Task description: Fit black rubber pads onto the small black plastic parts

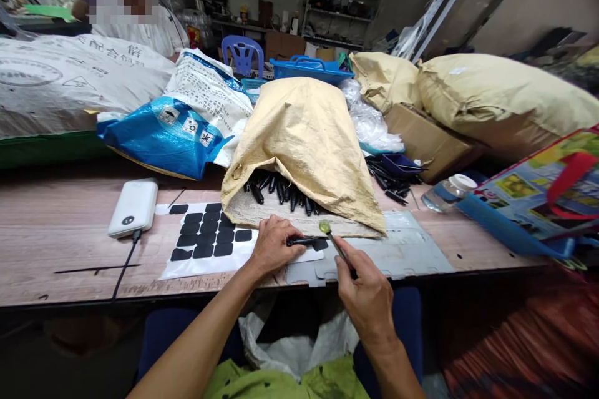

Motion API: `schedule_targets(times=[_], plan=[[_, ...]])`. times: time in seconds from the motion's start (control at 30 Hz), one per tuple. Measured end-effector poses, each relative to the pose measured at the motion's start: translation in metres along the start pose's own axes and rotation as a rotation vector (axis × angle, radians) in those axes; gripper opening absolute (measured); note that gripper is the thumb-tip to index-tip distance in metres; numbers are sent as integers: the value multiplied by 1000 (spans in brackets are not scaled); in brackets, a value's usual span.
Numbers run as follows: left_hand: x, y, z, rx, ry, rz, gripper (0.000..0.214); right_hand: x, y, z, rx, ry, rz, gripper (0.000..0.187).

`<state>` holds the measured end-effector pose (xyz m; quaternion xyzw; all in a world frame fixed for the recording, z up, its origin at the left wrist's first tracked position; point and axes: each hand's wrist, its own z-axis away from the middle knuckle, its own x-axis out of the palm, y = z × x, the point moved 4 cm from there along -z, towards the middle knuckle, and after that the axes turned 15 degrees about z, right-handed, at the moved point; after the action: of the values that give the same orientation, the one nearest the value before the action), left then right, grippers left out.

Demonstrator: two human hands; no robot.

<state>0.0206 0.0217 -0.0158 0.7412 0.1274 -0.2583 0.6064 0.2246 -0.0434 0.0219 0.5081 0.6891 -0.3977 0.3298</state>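
My left hand is closed around one end of a slim black pen-shaped piece that lies level over the table's front part. In my right hand is a thin dark-handled tool with a round yellow-green tip, its tip just above the black piece. Beyond both hands a tan sack lies with its mouth toward me, and several similar black pieces show inside. Left of my left hand is a white backing sheet with black rounded-square stickers. A single black sticker shows by the far end of the held piece.
A white power bank with a cable stands on the left. Under my hands lies a grey sheet. To the right are a clear jar, more black pieces and a colourful bag. Full sacks line the back.
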Motion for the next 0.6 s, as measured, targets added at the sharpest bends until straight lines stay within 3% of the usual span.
schedule_targets(times=[0.17,0.33,0.43,0.6], plan=[[-1,-2,1,24,-35,31,18,12,30,-14,-12,10,266,40],[-3,-1,2,57,-59,76,19,20,29,-16,-24,78,304,35],[-2,2,3,82,-89,56,22,13,13,-19,-20,110,116,33],[-1,3,3,113,-119,27,26,17,-18,-28,-156,-114,-357,34]])
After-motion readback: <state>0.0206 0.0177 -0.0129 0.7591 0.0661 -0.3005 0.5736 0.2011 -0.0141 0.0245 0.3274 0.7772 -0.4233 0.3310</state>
